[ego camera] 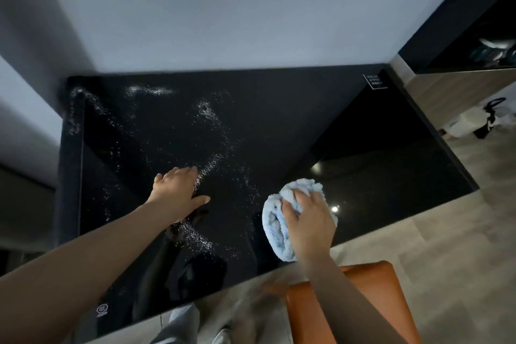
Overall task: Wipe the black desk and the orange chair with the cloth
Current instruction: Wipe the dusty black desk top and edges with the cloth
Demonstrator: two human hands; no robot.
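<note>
Black desk (pixel 279 120) met grey walls (pixel 223 8) at its 12 and 9 o'clock edges; white grains (pixel 208 166) littered its left half. Left hand (pixel 178 190) lay flat among them, fingers straight. Right hand (pixel 310 220) clutched the blue cloth (pixel 275 232) at 5 o'clock, orange chair (pixel 363 301) just beyond the near edge

head view | head-worn, wide-angle | faces forward and down | close above black desk (pixel 279 126)
</note>
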